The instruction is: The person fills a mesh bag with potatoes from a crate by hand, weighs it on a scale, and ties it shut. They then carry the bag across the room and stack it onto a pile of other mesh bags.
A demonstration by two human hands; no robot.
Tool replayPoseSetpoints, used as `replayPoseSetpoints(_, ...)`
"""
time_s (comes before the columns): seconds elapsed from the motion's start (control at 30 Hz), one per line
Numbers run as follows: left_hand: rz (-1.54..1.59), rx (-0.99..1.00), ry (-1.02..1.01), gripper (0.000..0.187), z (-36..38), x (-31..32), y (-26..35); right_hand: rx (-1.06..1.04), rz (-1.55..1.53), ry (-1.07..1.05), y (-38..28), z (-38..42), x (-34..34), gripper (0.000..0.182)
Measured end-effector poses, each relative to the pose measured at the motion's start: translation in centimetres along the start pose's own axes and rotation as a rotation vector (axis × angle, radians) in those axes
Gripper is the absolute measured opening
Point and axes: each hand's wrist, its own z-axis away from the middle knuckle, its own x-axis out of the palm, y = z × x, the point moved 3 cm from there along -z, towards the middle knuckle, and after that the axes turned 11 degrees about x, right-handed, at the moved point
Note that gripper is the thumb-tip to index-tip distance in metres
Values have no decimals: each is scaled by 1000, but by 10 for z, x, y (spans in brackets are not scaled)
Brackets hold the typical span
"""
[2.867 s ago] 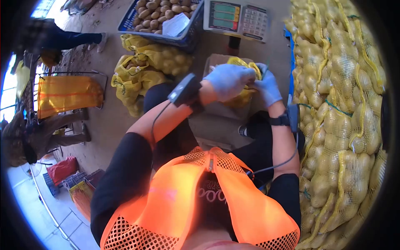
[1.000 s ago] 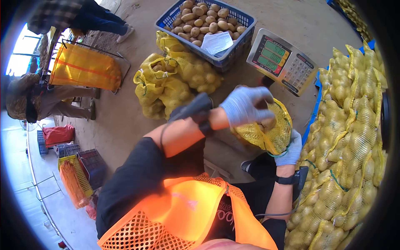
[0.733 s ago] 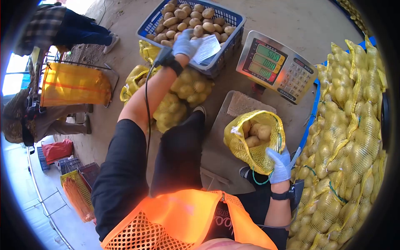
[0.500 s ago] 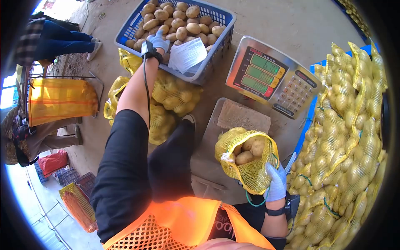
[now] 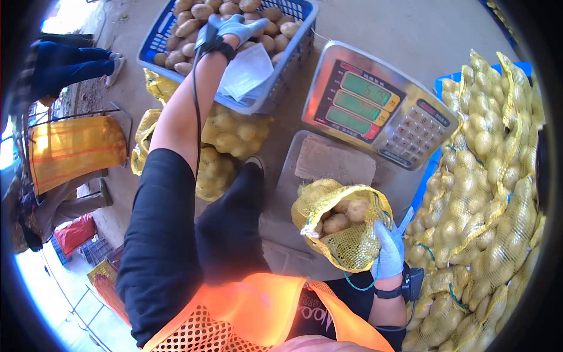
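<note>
My left hand [image 5: 234, 28], in a light blue glove, reaches over the potatoes [image 5: 189, 27] in a blue crate [image 5: 253, 105]; its fingers are spread. Beside its wrist, papers [image 5: 246, 71] lie on the potatoes. My right hand [image 5: 388, 251], gloved too, grips the rim of a yellow mesh bag [image 5: 352, 245]. The bag's mouth is open and several potatoes [image 5: 336, 224] show inside. It rests at the weighing platform [image 5: 287, 188], beside a brick-like block [image 5: 334, 161]. Above the platform stands the scale's display [image 5: 375, 105] with lit green screens.
Filled mesh bags [image 5: 469, 199] are heaped in a blue container [image 5: 435, 161] at the right. More filled bags [image 5: 234, 132] stand below the crate, near my foot. At the left are other people's legs [image 5: 76, 63], an orange-yellow sack [image 5: 79, 149] on a frame and a red bag [image 5: 75, 234].
My left hand has moved right across the potatoes and its fingers have spread. My right hand still holds the bag. The whole view has shifted slightly.
</note>
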Motion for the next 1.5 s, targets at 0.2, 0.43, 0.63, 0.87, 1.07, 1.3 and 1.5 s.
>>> replayPoseSetpoints(0.2, 14, -66, 246, 87, 54, -17, 33, 61, 103, 16, 5, -2, -6, 39)
replayPoseSetpoints(0.43, 465, -187, 314, 82, 47, 15, -49, 43, 117, 6, 3, 0, -5, 38)
replayPoseSetpoints(0.63, 1318, -74, 341, 48, 34, 41, -107, 24, -44, -11, 7, 7, -5, 33)
replayPoseSetpoints(0.87, 1973, -103, 298, 60, 195, -120, 23, -96, -217, -192, 21, 22, -3, 39)
replayPoseSetpoints(1.07, 2088, 633, -460, 77, 355, -148, 146, -101, -414, -465, 35, 43, 12, 43)
replayPoseSetpoints(1.3, 1946, 191, -432, 41, 436, -63, 250, -333, -310, -148, 60, 38, -7, 38)
replayPoseSetpoints(1.5, 1756, 91, -475, 35, 451, -66, 223, -324, -386, -177, 64, 35, -19, 31)
